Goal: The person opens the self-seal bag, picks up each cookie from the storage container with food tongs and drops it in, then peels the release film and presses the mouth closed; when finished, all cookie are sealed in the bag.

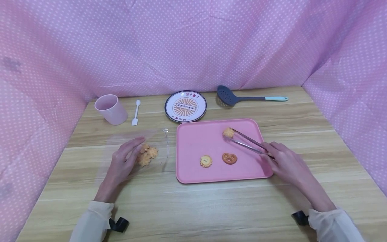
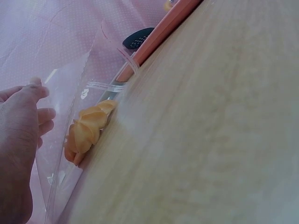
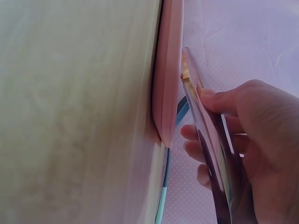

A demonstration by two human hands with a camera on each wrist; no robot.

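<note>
My left hand (image 1: 123, 159) holds the side of a clear plastic bag (image 2: 65, 79), its fingers curved at the film. Several flower-shaped butter cookies (image 1: 146, 156) lie together inside the bag, just beyond the thumb. My right hand (image 1: 285, 163) grips metal food tongs (image 1: 248, 145) around their arms. Between the tong tips is another flower-shaped cookie (image 1: 228, 132), over the upper right part of a pink tray (image 1: 190, 141). A round pale cookie (image 1: 206, 161) and a brown pretzel-shaped cookie (image 1: 229, 158) lie on the tray nearer to me.
A pink cup (image 1: 112, 110) stands at the back left beside a small white spatula (image 1: 136, 113). Behind the tray is a patterned plate (image 1: 185, 106), near the tray's back edge. A dark slotted ladle (image 1: 228, 95) with a mint handle end lies at the back right.
</note>
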